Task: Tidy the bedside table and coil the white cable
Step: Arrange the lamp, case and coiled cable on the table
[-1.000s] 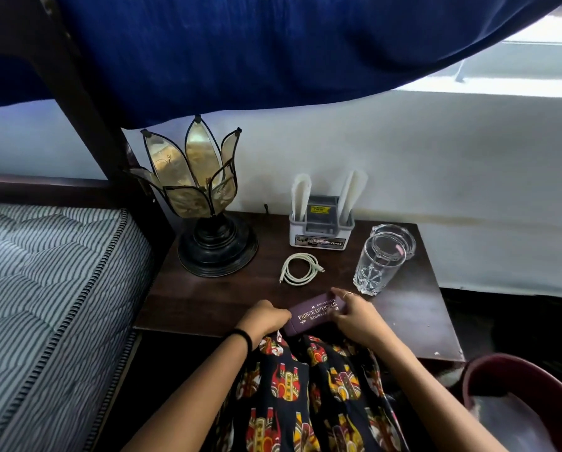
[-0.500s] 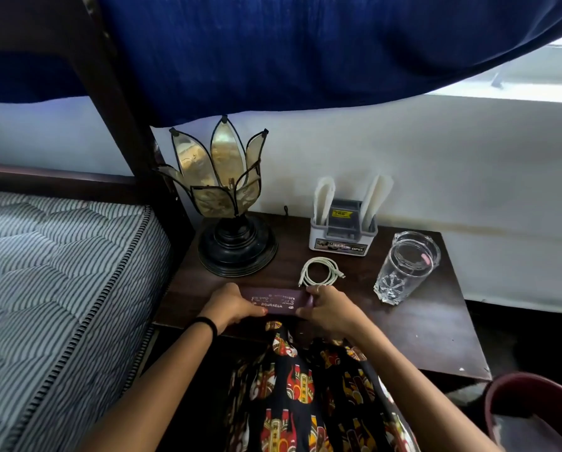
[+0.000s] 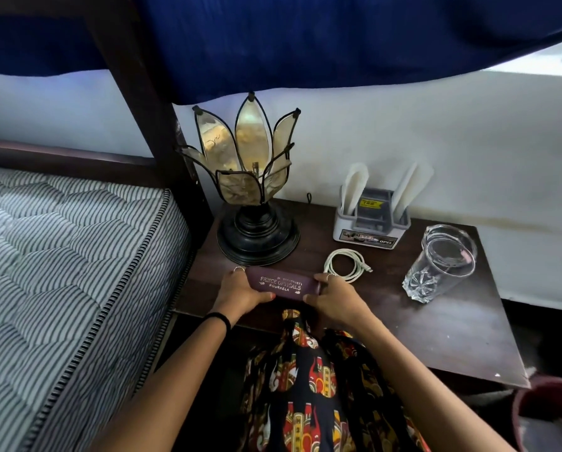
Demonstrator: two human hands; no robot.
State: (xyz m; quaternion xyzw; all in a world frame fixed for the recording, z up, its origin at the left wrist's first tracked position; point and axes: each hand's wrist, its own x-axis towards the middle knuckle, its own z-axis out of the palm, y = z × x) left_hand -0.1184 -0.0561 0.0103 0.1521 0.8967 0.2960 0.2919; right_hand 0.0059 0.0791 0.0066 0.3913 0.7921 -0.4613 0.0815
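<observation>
- presently, head view: both hands hold a maroon spectacle case (image 3: pixel 281 284) lettered "prince opticals rourkela", lying lengthwise at the near edge of the dark wooden bedside table (image 3: pixel 436 337).
- left hand (image 3: pixel 240 293) grips the case's left end; fingers curled over the far side, thumb along the near side. a black band sits on that wrist.
- right hand (image 3: pixel 333 300) grips the right end in like manner, fingers wrapped round the end, thumb pressed on the near edge.
- white cable (image 3: pixel 346 265): already coiled in a loose ring, flat on the table just beyond the right hand, plug end pointing right. whether the fingers touch it cannot be told.
- lotus-shaped lamp (image 3: pixel 250 197) stands at the table's far left, its black base just behind the case.
- white desk organiser (image 3: pixel 369 220) at the back against the wall.
- clear drinking glass (image 3: pixel 439 264) upright to the right, well apart from the cable.
- striped mattress (image 3: pixel 61 272) adjoins the table on the left.
</observation>
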